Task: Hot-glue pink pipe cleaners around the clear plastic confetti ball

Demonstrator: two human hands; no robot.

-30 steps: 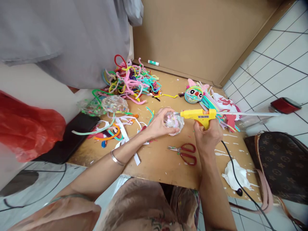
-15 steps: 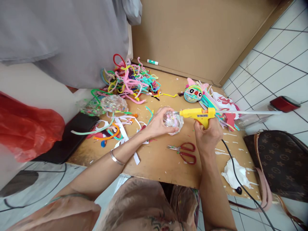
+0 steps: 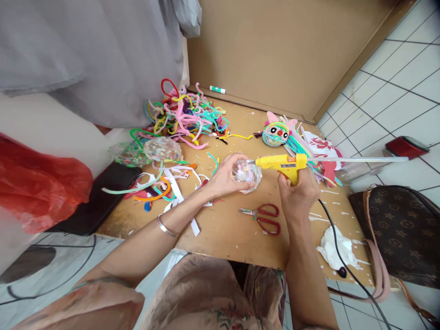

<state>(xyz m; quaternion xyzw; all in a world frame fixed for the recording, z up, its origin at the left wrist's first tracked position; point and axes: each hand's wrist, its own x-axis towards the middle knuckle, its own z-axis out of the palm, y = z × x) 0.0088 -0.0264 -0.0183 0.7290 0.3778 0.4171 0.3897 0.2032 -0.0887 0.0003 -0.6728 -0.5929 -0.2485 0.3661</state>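
Note:
My left hand (image 3: 228, 176) is closed around a clear rounded plastic piece (image 3: 250, 176) with pale pink and white bits in it; its exact kind is hard to make out. My right hand (image 3: 299, 192) grips a yellow hot glue gun (image 3: 282, 162), a long clear glue stick (image 3: 360, 159) jutting from its back. The nozzle meets the upper side of the plastic piece; whether it touches cannot be told. Below them on the table lie red-handled scissors (image 3: 264, 217). A round figure with googly eyes and a red nose (image 3: 276, 134) rests beyond the glue gun.
A tangled heap of pipe cleaners (image 3: 187, 114) lies at the back left, with clear speckled plastic (image 3: 163, 149) before it. White paper strips (image 3: 177, 188) are left of my hands. A crumpled tissue (image 3: 337, 247), the gun's black cord (image 3: 332, 220) and a brown handbag (image 3: 395, 229) are at right.
Both hands hold nearly the same pose, the nozzle staying at the plastic piece. The glue stick's rear end has shifted slightly to the right.

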